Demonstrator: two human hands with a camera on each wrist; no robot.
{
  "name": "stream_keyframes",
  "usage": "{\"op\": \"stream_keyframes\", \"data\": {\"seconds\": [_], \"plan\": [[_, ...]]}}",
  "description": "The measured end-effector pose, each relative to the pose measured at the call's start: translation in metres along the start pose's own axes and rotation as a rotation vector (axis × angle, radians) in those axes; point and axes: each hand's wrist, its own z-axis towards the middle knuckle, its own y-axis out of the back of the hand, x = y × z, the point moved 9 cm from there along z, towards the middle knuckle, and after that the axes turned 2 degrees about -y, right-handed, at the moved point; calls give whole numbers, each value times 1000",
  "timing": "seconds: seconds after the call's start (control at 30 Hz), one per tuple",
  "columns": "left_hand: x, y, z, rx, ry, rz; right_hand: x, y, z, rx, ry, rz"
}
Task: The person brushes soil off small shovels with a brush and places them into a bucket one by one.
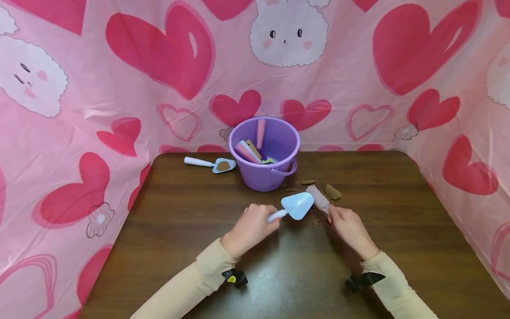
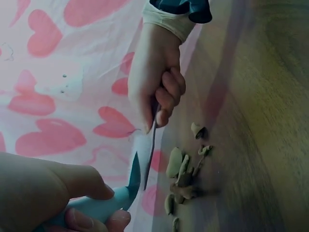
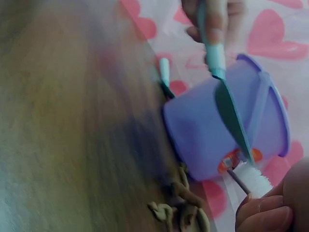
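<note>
My left hand (image 1: 252, 227) grips the white handle of a small light-blue trowel (image 1: 298, 205), its blade raised above the table and pointing right. With my right hand (image 1: 351, 228) I hold a pale pink brush (image 1: 318, 199) by its handle, bristles facing up. The brush head is close to the trowel's tip; whether they touch I cannot tell. In the left wrist view, several brown lumps and twig-like pieces (image 2: 175, 163) lie on the table beneath the two tools. One rounder brown lump (image 1: 332, 192) sits just beyond the brush.
A purple bucket (image 1: 263, 179) stands at the back, with several pink, blue and tan handles inside. Left of it lies another trowel (image 1: 199, 162) with brown material on its blade. Pink heart-patterned cloth (image 1: 167, 57) hangs behind and beside the brown table (image 1: 303, 274).
</note>
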Motion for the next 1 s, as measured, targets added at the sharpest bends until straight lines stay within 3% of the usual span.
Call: {"op": "stream_keyframes", "data": {"seconds": [0.2,0.3,0.47,0.6,0.7,0.83,1.0], "plan": [[-5,-1,3,-23,-21,-5,13,-26,-4,95,59,-14],[-4,-3,5,-14,-3,-26,17,-34,-7,136,73,12],[0,-7,3,39,21,-68,10,-18,-5,74,33,48],[0,-6,0,39,11,-78,2,-2,-2,22,-8,58],[-2,-1,0,3,-12,-61,4,-4,-1,50,0,42],[-6,0,3,-43,-34,-18,14,-24,-7,138,33,34],[-7,-3,5,-42,-33,28,19,-32,-11,167,19,75]]}}
